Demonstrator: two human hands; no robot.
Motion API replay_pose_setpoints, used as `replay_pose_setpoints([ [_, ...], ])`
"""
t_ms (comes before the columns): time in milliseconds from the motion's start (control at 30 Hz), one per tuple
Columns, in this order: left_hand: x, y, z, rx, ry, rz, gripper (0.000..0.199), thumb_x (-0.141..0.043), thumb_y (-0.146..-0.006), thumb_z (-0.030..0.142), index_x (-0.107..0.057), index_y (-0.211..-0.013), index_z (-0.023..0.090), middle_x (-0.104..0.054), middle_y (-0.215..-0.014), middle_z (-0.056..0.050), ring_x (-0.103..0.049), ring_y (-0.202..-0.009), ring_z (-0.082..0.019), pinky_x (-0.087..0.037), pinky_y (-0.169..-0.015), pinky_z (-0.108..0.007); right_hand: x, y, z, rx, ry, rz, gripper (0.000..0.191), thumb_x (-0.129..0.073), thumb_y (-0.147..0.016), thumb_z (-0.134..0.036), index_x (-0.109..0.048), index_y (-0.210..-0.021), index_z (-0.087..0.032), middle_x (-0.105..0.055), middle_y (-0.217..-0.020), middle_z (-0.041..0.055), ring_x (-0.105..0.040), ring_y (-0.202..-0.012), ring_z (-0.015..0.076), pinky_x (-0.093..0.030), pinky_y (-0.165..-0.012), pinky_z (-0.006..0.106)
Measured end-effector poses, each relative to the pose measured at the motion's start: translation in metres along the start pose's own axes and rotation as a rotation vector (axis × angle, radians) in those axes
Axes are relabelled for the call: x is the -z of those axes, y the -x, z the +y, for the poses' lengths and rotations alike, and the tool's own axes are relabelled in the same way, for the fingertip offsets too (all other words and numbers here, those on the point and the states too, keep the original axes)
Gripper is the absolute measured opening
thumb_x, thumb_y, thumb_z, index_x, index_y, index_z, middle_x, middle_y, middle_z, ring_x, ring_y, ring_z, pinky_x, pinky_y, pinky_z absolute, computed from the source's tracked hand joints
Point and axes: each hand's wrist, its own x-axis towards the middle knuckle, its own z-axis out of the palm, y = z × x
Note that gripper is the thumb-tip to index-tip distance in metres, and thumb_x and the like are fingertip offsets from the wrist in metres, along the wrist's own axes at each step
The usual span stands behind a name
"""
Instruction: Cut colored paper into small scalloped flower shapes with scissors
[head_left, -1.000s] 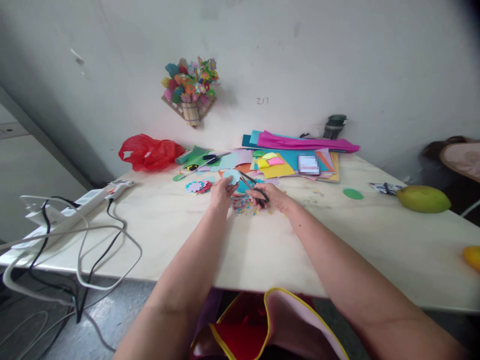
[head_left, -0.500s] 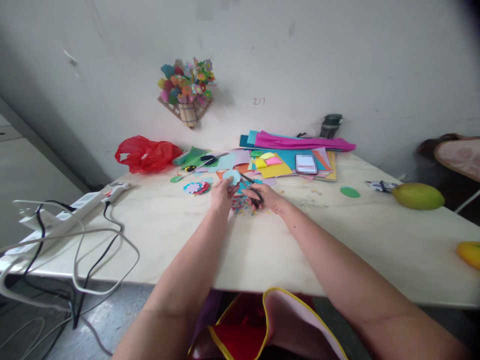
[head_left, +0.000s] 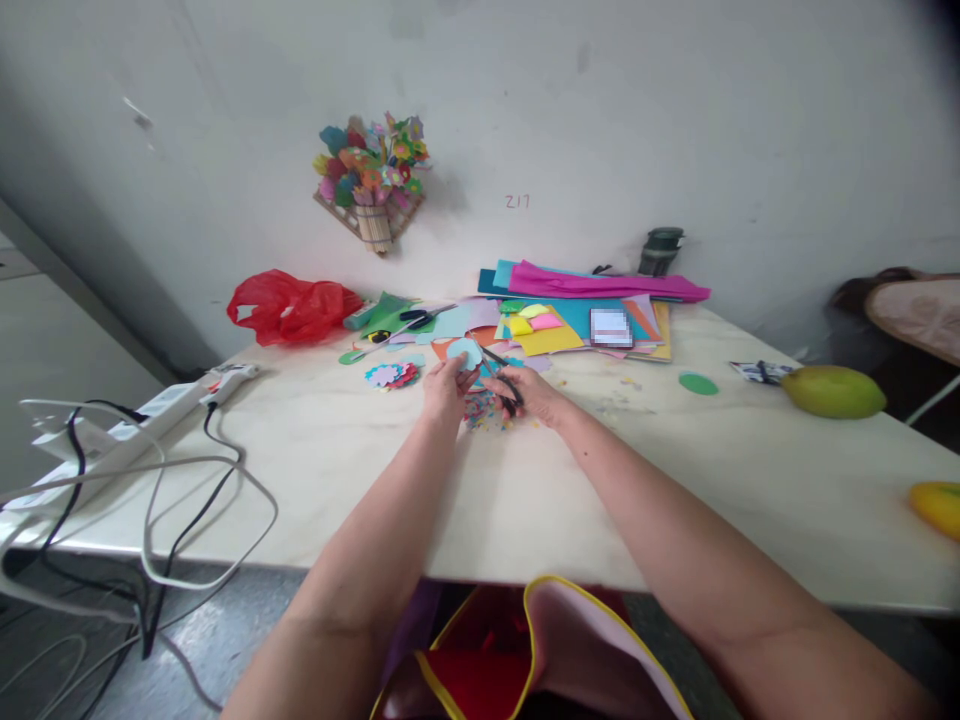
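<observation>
"Toward the far edge of the desk (head_left: 517, 520), what is the left hand (head_left: 447, 387) doing?"

"Its fingers are closed on a light blue paper (head_left: 465, 352), roundish, pinched by the side nearest the person. The rest sticks out past the fingertips, toward the far edge."

"And the right hand (head_left: 534, 393)?"

"Curled round the black handles of the scissors (head_left: 513, 403). Their long axis slants from that grip toward the desk's far left corner, so the tips come up just beside the paper's right side."

"Touching it?"

"I can't tell (the blades are thin and a bit blurred there). I'd judge that gap matters most: paper on the left, tips to its right, with the left hand the nearer one to the paper."

"What lies around them?"

"Small colored scraps (head_left: 484, 412) right under the hands, on the side toward the near edge. Left of the left hand, a little pile of scalloped paper shapes (head_left: 391, 375). Beyond, toward the far edge, spread colored sheets (head_left: 553, 340) and another pair of scissors (head_left: 417, 318). Well apart, toward the right edge, a green paper oval (head_left: 698, 383), then a greenish fruit (head_left: 834, 391)."
</observation>
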Motion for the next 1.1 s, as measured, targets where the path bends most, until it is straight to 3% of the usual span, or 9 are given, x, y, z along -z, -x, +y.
replay_pose_setpoints([
  [1100, 0.0012, -0.0012, -0.0009, -0.01, -0.007, -0.001, 0.012, -0.07, -0.065, 0.01, -0.059, -0.069, 0.014, -0.064, -0.062, -0.001, -0.061, -0.053, -0.009, -0.055, -0.066, -0.024, 0.0032, -0.0046, 0.0063, 0.007, -0.032, -0.004, 0.024, -0.072, -0.071, -0.034, -0.056, -0.074, -0.017, -0.054, -0.052, -0.0048, -0.048, -0.036, 0.0052, -0.031, -0.031, 0.014],
])
